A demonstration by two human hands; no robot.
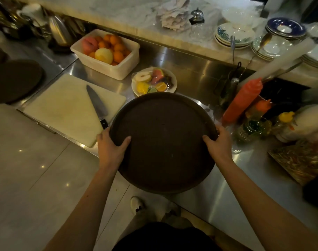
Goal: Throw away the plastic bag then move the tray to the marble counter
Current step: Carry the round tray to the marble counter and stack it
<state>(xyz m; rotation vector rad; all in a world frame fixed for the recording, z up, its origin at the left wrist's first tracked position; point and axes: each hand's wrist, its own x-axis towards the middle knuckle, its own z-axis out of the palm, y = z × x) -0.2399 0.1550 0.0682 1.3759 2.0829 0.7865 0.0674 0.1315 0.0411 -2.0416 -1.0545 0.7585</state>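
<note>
Both hands, left and right, had their fingers clamped on the round tray's side rims above the steel table, the marble counter lying straight ahead beyond the fruit plate.

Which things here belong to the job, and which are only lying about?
For the job: tray, left hand, right hand, marble counter.

Lying about: knife, cutting board, fruit tub, fruit plate, stacked plates, red bottle.
</note>
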